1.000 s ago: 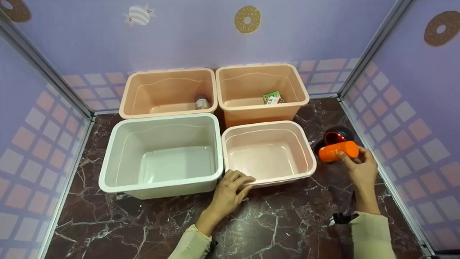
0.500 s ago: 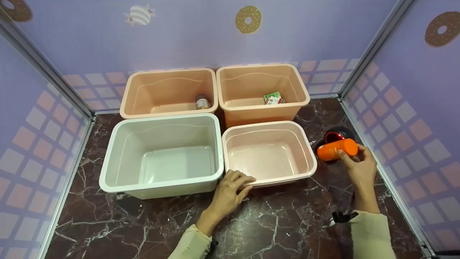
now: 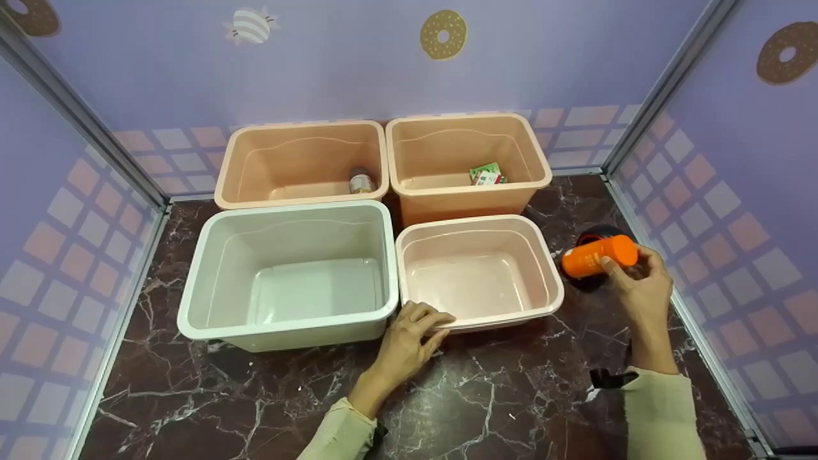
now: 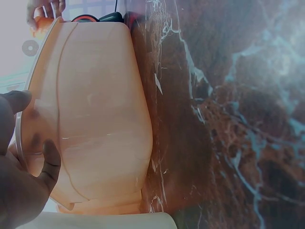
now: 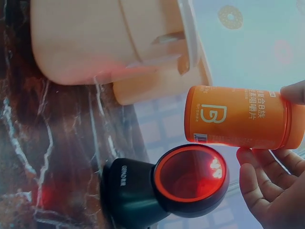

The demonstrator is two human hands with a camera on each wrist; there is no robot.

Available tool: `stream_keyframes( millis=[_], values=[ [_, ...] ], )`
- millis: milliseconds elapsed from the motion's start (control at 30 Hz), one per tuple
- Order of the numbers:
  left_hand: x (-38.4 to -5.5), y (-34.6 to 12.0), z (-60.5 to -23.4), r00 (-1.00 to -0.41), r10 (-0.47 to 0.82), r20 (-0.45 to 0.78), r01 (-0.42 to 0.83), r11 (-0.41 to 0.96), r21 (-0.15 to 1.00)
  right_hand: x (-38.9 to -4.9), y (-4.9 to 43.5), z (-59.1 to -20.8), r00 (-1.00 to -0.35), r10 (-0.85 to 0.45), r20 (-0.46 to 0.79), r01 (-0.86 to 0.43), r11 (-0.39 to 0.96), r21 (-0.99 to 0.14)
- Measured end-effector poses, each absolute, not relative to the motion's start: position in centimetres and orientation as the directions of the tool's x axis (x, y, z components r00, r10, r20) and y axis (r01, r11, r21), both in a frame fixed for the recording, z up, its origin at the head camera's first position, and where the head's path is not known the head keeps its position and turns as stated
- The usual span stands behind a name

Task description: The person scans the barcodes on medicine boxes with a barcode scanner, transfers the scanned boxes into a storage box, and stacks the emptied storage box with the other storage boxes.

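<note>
My right hand pinches an orange vitamin bottle by its cap end, thumb on one side and fingers on the other. The bottle lies sideways, lifted above a black barcode scanner with a lit red window. Printed lettering and a small barcode show on its side in the right wrist view. In the head view the bottle covers much of the scanner. My left hand rests loosely on the front rim of the low pink bin, near its left corner, with the thumb below the rim.
A pale green bin stands left of the pink one. Behind are two peach bins, the left holding a small jar, the right holding small green and white boxes. Purple panels enclose the dark marbled table.
The orange bottle has risen slightly in my right hand, now covering more of the scanner in the head view. My left hand and the bins stay where they were.
</note>
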State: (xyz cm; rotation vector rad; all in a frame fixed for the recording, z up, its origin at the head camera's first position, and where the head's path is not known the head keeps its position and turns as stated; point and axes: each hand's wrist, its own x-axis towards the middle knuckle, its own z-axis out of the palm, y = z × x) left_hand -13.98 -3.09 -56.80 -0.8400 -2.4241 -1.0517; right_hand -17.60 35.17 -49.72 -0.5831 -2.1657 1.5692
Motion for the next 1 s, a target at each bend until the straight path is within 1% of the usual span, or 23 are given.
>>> stream_keyframes(
  millis=[233, 333, 567, 733, 833, 967, 1000],
  values=[
    [-14.1, -3.1, -56.6, -0.756, 0.380, 0.533, 0.648, 0.552, 0.525, -17.6, 34.7, -48.3, -0.833, 0.552, 0.028, 0.078, 0.168, -0.983],
    [-14.0, -3.1, -56.6, -0.759, 0.381, 0.528, 0.644, 0.552, 0.529, -17.7, 34.5, -48.0, -0.836, 0.547, 0.041, 0.058, 0.161, -0.985],
    [-13.9, -3.1, -56.8, -0.764, 0.363, 0.533, 0.639, 0.542, 0.546, -18.2, 33.5, -47.8, -0.850, 0.512, 0.124, -0.010, 0.219, -0.976],
    [-13.9, -3.1, -56.8, -0.770, 0.361, 0.526, 0.632, 0.541, 0.554, -18.5, 32.4, -47.2, -0.868, 0.474, 0.147, -0.065, 0.185, -0.981],
    [-13.9, -3.1, -56.8, -0.772, 0.369, 0.518, 0.631, 0.543, 0.554, -18.8, 31.7, -46.8, -0.879, 0.454, 0.145, -0.090, 0.140, -0.986],
    [-13.9, -3.2, -56.7, -0.765, 0.380, 0.519, 0.639, 0.546, 0.542, -19.1, 30.8, -46.4, -0.888, 0.421, 0.185, -0.121, 0.174, -0.977],
    [-13.9, -3.2, -56.7, -0.763, 0.381, 0.522, 0.641, 0.548, 0.538, -19.1, 30.5, -46.1, -0.890, 0.409, 0.200, -0.126, 0.201, -0.972]
  ],
)
